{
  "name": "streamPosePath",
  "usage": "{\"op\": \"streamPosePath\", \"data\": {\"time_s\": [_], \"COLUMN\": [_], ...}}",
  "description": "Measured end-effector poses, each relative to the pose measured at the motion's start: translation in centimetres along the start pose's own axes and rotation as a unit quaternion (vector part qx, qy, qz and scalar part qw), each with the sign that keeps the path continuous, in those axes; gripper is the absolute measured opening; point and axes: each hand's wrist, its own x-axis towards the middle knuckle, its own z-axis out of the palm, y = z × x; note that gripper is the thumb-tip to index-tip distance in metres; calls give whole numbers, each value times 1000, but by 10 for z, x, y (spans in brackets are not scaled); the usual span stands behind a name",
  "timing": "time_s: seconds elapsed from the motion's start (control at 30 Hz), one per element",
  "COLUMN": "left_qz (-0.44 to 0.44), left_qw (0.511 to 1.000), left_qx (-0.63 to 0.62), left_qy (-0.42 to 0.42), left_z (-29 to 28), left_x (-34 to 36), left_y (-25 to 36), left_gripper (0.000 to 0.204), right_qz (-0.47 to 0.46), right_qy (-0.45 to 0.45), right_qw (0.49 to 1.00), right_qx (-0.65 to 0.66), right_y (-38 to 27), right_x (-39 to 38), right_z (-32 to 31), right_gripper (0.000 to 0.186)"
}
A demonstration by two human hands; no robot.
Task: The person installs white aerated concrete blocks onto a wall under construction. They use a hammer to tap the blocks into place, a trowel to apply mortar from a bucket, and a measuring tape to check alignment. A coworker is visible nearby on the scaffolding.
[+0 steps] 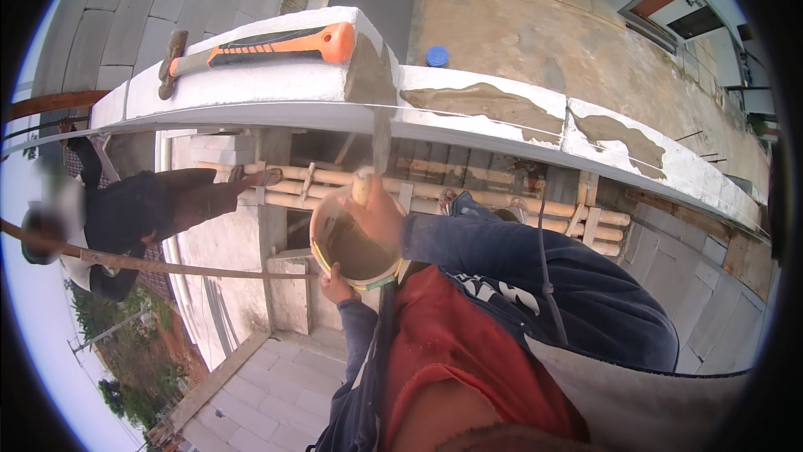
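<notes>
My right hand (376, 218) grips the pale handle of a trowel (382, 134), whose narrow blade points up at the mortar-smeared end face (364, 67) of a white block. Below it, my left hand (335, 283) holds the rim of a round bucket (351, 247) containing grey mortar. An orange-and-black hammer (276, 44) lies on the block (251, 81). To the right, lower white blocks (481, 130) carry irregular patches of grey mortar (481, 101) on top, with a thin string running along them.
A co-worker (125, 214) stands at left on bamboo scaffolding (305, 178) below the wall, near wooden bars (184, 270). My own feet rest on bamboo poles. A blue lid (437, 56) sits on concrete floor (519, 42) beyond the wall. A dark cord hangs beside my right arm.
</notes>
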Motion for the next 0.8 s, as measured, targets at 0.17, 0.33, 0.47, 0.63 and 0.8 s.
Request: {"op": "streamPosePath", "data": {"time_s": [0.17, 0.33, 0.47, 0.63, 0.8], "left_qz": [-22, -44, -57, -85, -104], "left_qw": [999, 995, 991, 980, 948], "left_qx": [5, -24, -8, 31, 102], "left_qy": [-39, -89, -118, -176, -283], "left_z": [9, 53, 81, 131, 182], "left_x": [14, -7, -25, -59, -105], "left_y": [-10, -10, -30, -70, -117], "left_gripper": [14, 32, 56, 38, 34], "right_qz": [-5, 72, 201, 246, 219], "right_qy": [-157, -265, -265, -229, -210], "right_qw": [978, 902, 832, 832, 845], "right_qx": [-134, -334, -444, -442, -441], "right_y": [45, 27, 21, 70, 89], "right_x": [-61, -79, -81, -102, -150], "right_z": [-80, -171, -202, -224, -255], "right_gripper": [53, 54, 62, 63, 59]}}
